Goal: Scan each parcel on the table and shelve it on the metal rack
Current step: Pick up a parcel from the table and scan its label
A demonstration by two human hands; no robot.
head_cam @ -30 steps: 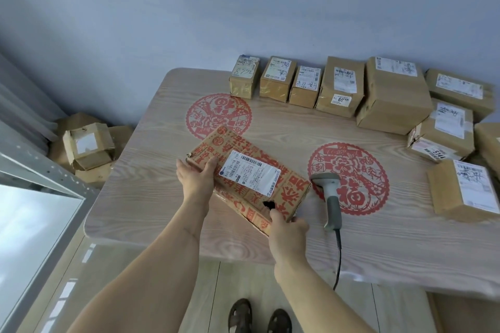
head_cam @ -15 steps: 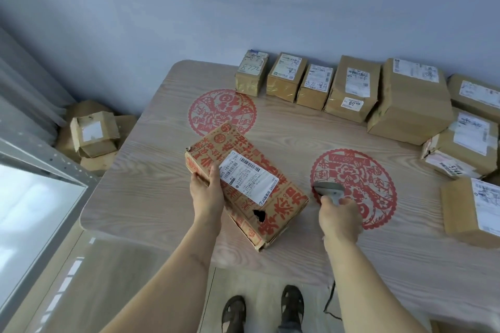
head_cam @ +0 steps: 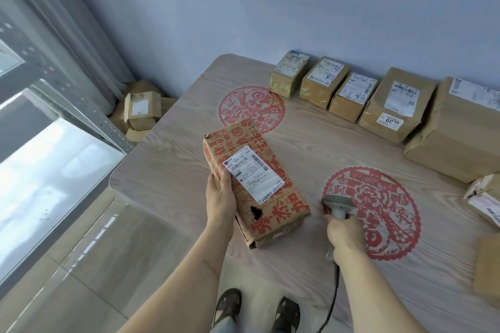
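Head view is showing the red-printed parcel (head_cam: 254,184) lying on the pale wooden surface (head_cam: 173,170) near its near edge, label up. The left hand (head_cam: 220,194) is gripping its left side. Just right, the right hand (head_cam: 345,234) is curling round the grey scanner (head_cam: 338,205). Brown parcels (head_cam: 349,94) are lining the far wall.

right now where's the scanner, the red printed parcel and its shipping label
scanner (head_cam: 338,204): head view, on its grey head, above the right hand.
red printed parcel (head_cam: 273,215): head view, on the printed top face near the torn hole.
shipping label (head_cam: 254,173): head view, middle of the white sticker.
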